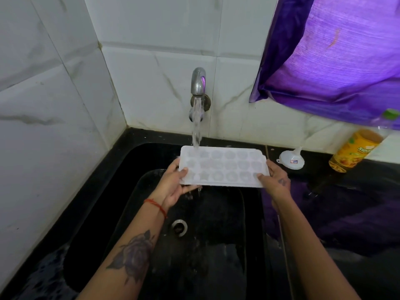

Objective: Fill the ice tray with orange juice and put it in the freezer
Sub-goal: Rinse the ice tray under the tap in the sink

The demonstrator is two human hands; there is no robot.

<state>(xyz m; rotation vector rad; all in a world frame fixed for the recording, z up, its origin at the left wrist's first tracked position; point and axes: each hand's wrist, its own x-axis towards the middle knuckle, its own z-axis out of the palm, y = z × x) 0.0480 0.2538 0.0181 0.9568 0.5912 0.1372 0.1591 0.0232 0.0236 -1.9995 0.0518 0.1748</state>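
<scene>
Both hands hold a white plastic ice tray by its short ends, over a black sink. On the left hand, the grip is closed around the tray's left end: the thumb lies on top near the corner and the fingers curl underneath. On the right hand, the grip is likewise closed on the right end, thumb pressed on the top surface and fingers wrapped behind the edge. The tray is held roughly level with its long side running left to right, its rows of rounded and star-shaped cells facing up.

A metal tap juts from the white marble-patterned tiled wall directly above. A stream of water falls from it and lands on the tray's far left corner. Water drips from the tray's near left edge into the sink. The sink's round metal drain lies below the tray.

A red thread bracelet circles the left wrist, and a rose tattoo marks the left forearm.

On the black counter to the right of the sink, a small clear funnel rests on its side near the tray's right end. Further right stands an orange juice bottle with a yellow label. A purple curtain hangs above the counter.
</scene>
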